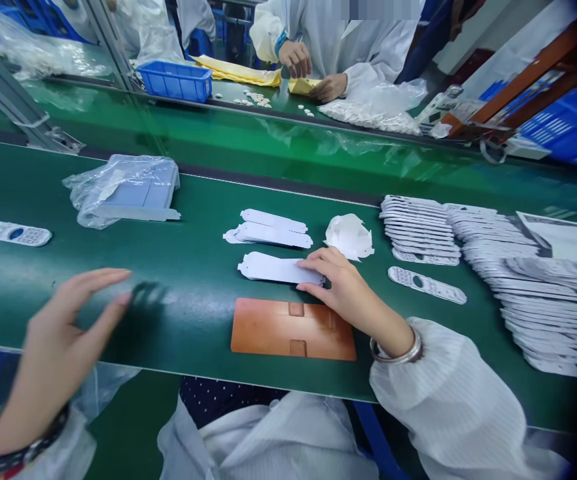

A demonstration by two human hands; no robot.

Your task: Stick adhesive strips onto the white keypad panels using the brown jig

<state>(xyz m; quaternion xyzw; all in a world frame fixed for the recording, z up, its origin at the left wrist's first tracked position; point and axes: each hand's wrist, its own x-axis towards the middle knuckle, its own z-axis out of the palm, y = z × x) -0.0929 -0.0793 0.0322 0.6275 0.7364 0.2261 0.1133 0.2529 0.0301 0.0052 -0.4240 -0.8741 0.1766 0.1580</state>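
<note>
My left hand hovers over the left front of the green bench, thumb and fingers apart, nothing between them. My right hand grips the right end of a small stack of white die-cut strips, fingers on top and thumb at the near edge. How many strips it pinches I cannot tell. Behind that stack lie more white strips, partly fanned. A copper-coloured plate with two shallow notches lies in front, below my right hand. Beyond my fingertips sits a crumpled white piece of paper.
At right, rows of printed remote-control face sheets overlap, with a single sheet nearer. Another printed sheet lies far left. A plastic-wrapped pale stack stands back left. Across the divider, a co-worker's hands hold yellow material near a blue bin.
</note>
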